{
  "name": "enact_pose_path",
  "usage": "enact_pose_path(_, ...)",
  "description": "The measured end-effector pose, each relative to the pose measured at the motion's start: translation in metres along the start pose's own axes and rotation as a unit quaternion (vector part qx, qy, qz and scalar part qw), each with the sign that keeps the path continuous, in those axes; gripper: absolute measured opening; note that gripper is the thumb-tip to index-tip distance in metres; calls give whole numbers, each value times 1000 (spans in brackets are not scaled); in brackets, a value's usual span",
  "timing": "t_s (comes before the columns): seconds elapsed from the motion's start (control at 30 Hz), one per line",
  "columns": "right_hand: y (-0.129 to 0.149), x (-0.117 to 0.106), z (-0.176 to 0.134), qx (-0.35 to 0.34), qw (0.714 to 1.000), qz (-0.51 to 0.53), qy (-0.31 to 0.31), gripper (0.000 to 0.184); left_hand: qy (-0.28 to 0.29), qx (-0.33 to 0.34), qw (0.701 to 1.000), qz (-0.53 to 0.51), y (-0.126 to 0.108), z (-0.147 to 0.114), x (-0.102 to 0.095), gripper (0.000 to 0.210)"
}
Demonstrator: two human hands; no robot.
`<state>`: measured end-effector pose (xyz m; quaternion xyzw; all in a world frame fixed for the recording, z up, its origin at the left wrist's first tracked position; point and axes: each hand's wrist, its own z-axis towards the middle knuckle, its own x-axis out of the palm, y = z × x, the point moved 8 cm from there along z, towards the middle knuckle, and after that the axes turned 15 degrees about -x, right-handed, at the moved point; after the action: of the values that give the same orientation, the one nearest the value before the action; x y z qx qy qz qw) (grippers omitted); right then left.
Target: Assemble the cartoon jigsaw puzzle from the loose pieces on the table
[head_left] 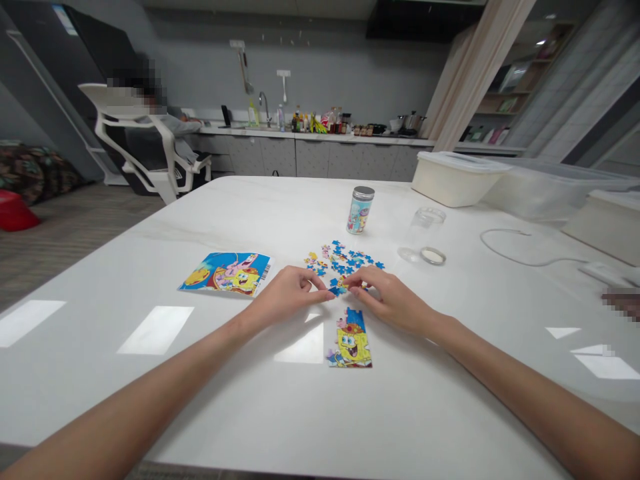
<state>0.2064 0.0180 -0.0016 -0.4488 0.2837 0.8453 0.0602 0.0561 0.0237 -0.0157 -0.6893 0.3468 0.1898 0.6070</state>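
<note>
My left hand [293, 291] is closed in a pinch at the near edge of the loose puzzle pieces, with a blue puzzle piece [333, 291] at its fingertips. Opposite it, my right hand [393, 299] has thumb and index finger drawn together over the same pieces; what lies between them is mostly hidden. Beyond both hands spread the loose puzzle pieces [345, 258], mostly blue with some yellow and pink. Closer to me lies a partly joined cartoon puzzle [353, 341] with a yellow smiling character. A printed picture sheet [227, 273] rests left of my left hand.
Past the pieces stands a printed tin [360, 211] with a silver lid. Right of it are a clear jar [426, 228] and a round lid [433, 256]. Storage boxes [453, 180] and a cable [530, 263] occupy the white table's [225, 407] right side. A person sits on a chair [145, 143] far left.
</note>
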Motion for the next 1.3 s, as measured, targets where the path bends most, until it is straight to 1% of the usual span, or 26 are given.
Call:
enact_pose_path(0.1,6,5,2,35,995,93,-20,15,20,10,1000,-22,-3,-1,4,30)
enact_pose_path(0.17,8,9,3,48,989,134,-29,13,32,22,999,-32,-5,-3,8,29)
enact_pose_path(0.33,2,14,1,93,975,196,-56,7,66,24,996,-58,-10,-7,13,31)
enact_pose_path(0.5,-2,10,1,109,969,211,-70,5,73,20,995,-67,-13,-8,12,31)
enact_pose_path(0.53,-5,10,1,114,967,214,-73,5,69,20,996,-58,-13,-9,11,30)
enact_pose_path(0.6,-11,8,0,125,965,217,-80,11,46,34,998,-17,-15,-11,11,28)
enact_pose_path(0.67,-20,6,-2,139,966,203,-85,16,23,83,994,60,-20,-16,13,25)
enact_pose_path(0.7,-24,5,-3,149,966,193,-85,15,21,118,987,106,-23,-20,17,24)
enact_pose_path(0.77,-33,3,-8,180,961,191,-89,11,34,192,963,186,-28,-29,28,24)
enact_pose_path(0.83,-41,5,-13,226,943,227,-90,9,49,247,939,235,-30,-37,37,26)
enact_pose_path(0.9,-46,8,-18,270,919,275,-88,11,49,279,923,261,-30,-41,40,28)
enact_pose_path(0.97,-47,9,-21,293,903,302,-84,11,40,294,912,283,-30,-42,40,28)
enact_pose_path(1.0,-47,9,-21,296,902,304,-82,10,36,298,908,293,-30,-42,40,29)
enact_pose_path(1.13,-45,5,-18,278,917,276,-72,7,40,307,898,314,-31,-42,40,32)
enact_pose_path(1.3,-42,9,-16,254,932,256,-28,10,40,313,891,327,-32,-44,41,35)
